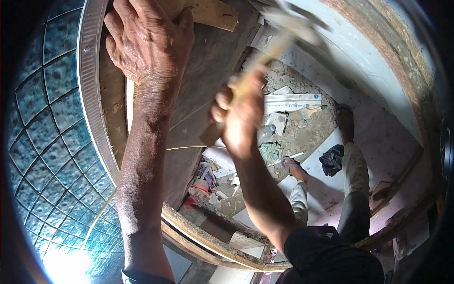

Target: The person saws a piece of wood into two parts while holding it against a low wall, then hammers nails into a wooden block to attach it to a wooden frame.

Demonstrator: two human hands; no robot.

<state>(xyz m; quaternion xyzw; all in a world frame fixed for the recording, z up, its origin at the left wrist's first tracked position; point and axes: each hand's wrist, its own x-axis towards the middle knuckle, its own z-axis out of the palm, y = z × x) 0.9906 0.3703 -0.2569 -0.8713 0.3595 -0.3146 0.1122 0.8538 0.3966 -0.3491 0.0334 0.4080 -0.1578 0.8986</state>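
Note:
At the upper left, my left hand [146, 45] is closed on a flat piece of wood [215, 15]. The thumb lies against it, and some fingertips are cut off by the top of the picture. My right hand [241, 111] grips a hammer [265, 57] by its wooden handle, fingers wrapped round it. Hand and hammer are smeared by motion. The blurred hammer head points up and right, apart from my left hand. Under my left forearm runs a brown wooden panel [113, 104].
A ribbed pale strip [90, 85] borders blue-green grid-patterned panes [61, 90] at left. Far below, a floor holds rubble, a white strip [293, 102], a paintbrush [307, 112] and a black plastic bag [332, 159]. My legs and sandalled feet stand there. A curved wooden edge [213, 239] crosses below.

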